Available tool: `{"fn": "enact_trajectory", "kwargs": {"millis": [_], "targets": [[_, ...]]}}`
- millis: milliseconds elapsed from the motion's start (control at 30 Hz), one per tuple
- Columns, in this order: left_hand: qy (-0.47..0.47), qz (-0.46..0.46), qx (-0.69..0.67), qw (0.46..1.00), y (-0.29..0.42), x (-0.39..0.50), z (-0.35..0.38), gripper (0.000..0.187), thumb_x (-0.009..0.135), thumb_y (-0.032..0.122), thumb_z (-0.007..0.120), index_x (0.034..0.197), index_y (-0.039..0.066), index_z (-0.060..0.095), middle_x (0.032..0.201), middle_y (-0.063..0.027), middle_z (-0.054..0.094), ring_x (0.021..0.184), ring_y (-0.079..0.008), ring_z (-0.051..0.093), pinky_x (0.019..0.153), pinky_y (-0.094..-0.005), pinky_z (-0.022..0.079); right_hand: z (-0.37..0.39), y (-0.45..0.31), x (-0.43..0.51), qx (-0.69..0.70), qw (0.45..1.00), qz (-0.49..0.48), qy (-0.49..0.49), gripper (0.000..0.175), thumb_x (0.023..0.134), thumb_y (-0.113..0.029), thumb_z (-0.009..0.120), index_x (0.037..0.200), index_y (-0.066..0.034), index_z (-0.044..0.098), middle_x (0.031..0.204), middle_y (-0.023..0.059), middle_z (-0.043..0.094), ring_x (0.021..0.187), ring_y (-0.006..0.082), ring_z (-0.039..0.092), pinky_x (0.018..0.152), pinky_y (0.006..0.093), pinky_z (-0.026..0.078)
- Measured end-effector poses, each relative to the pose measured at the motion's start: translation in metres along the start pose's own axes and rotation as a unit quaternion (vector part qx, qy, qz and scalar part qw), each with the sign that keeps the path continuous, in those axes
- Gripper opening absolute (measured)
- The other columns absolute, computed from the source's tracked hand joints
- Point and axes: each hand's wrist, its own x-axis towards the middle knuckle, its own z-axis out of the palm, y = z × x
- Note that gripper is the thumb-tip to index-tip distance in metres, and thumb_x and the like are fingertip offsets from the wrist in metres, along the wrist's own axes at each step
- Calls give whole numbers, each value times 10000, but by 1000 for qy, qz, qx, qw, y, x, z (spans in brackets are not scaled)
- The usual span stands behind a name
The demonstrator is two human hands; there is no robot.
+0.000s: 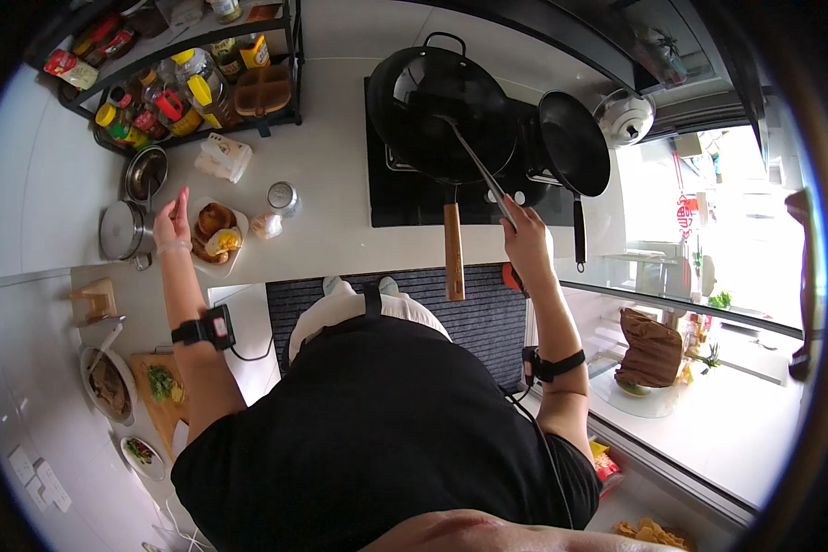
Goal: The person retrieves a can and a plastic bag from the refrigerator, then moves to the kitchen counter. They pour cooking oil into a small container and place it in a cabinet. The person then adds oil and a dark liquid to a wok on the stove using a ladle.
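My right hand (528,241) grips the handle of a metal cooking utensil (481,169), whose far end rests inside a large black wok (414,90) on the hob. The wok's wooden handle (454,255) points towards me, with no hand on it. My left hand (172,222) is raised over the left counter, fingers extended and holding nothing visible. It is between a lidded metal pot (121,230) and a white tray (240,257) that bears a fried egg (223,241) and browned food. The wok's contents are too dark to make out.
A black frying pan (574,141) is right of the wok, near a glass lid (624,119). A rack (200,33) of bottles and jars stands at the back left. A can (283,199) and a tissue pack (223,157) stand beyond the tray. Chopped greens lie on a wooden board (153,412).
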Motion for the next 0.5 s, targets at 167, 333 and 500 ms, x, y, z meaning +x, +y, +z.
{"fn": "enact_trajectory", "kwargs": {"millis": [167,333,500], "targets": [[85,66,48,993,-17,-73,-42,247,932,25,509,1142,-106,518,1164,-251,606,1075,-303,632,864,-281,572,-23,21,-12,110,994,8,-19,413,847,-82,692,1253,-71,620,968,153,679,814,253,666,722,328,528],[138,2,91,986,-44,-140,-90,183,943,136,577,1090,27,593,974,-115,698,746,-153,650,538,-216,446,-52,62,-5,224,972,57,-37,396,845,-120,723,1227,-55,643,817,126,694,691,129,624,648,273,502],[195,-18,89,977,-74,-189,-135,167,941,174,601,1044,44,613,923,-84,704,680,-135,628,501,-219,435,-73,99,29,259,953,113,-109,371,919,-133,651,1268,-21,598,734,73,643,548,80,528,489,230,419]]}}
